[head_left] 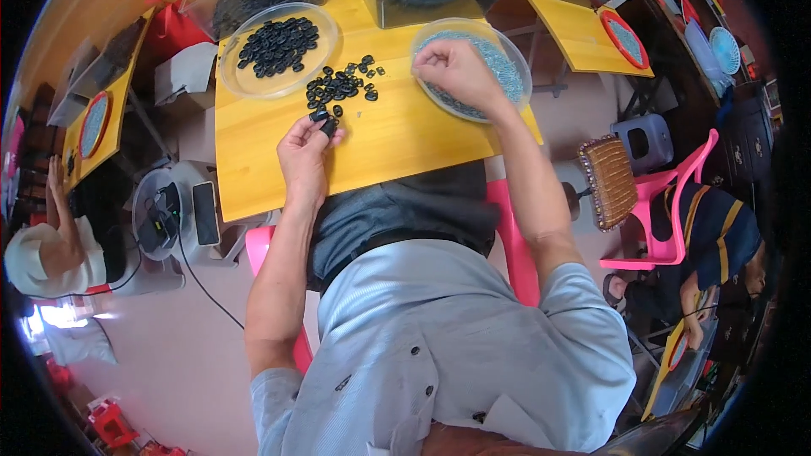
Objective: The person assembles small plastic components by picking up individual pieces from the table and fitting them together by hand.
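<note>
At the table's near side my left hand point(302, 156) is closed, its fingertips pinching a small black plastic piece point(329, 127); whether the dark patches there are one piece or two is hard to tell. Just beyond it lies a loose pile of small black oval pieces point(340, 87). My right hand point(456, 70) is over a round clear tray point(522, 91) of tiny blue-grey shiny pieces point(504, 66). Its thumb and fingers are pressed together at the tray's left side, and anything between them is too small to make out.
A round clear tray point(325, 31) of black pieces sits at the table's point(270, 148) far left. Clear bins point(435, 2) of black pieces stand along the back. Pink chairs point(688, 203) and a blue-grey stool point(644, 142) stand right. Other people sit at tables on both sides.
</note>
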`<control>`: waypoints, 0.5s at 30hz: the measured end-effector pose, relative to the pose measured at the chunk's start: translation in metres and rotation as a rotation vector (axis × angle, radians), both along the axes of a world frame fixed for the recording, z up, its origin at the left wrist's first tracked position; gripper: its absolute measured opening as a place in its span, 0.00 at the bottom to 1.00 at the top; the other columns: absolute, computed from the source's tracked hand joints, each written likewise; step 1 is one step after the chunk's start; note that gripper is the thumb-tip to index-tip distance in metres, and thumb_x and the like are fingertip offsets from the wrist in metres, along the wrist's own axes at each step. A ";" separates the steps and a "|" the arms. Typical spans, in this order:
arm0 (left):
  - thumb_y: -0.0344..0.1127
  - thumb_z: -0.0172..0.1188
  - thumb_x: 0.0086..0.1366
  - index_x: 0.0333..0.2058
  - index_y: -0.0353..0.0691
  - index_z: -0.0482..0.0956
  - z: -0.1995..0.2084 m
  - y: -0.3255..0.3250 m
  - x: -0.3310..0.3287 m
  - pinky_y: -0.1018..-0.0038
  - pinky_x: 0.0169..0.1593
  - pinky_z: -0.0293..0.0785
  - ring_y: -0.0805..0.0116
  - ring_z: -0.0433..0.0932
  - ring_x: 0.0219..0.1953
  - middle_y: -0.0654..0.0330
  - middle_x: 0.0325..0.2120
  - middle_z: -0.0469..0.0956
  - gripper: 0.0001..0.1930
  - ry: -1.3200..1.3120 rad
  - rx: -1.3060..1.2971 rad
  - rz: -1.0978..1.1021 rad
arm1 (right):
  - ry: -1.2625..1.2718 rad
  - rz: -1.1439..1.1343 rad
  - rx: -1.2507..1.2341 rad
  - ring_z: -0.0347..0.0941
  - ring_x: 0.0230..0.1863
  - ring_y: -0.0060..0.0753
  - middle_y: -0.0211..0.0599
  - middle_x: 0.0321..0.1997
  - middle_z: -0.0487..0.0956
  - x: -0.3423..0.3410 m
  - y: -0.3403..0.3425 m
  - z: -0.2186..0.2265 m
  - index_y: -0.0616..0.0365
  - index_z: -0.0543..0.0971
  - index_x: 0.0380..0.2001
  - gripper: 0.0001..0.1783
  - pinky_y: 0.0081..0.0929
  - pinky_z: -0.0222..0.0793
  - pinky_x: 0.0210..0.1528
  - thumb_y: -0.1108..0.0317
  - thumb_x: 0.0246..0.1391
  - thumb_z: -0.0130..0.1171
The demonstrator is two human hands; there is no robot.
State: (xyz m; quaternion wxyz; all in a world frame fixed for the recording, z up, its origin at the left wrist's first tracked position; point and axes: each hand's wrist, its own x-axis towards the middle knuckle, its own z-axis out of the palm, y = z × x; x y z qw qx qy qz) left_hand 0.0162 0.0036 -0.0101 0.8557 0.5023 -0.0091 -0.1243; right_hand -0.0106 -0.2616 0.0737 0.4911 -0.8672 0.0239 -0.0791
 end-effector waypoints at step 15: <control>0.17 0.53 0.60 0.39 0.27 0.77 0.000 -0.005 0.001 0.76 0.45 0.79 0.68 0.81 0.36 0.55 0.34 0.80 0.09 0.014 -0.078 0.031 | -0.137 0.022 -0.388 0.77 0.29 0.43 0.47 0.27 0.80 -0.001 0.028 -0.005 0.63 0.81 0.30 0.09 0.34 0.71 0.34 0.68 0.49 0.59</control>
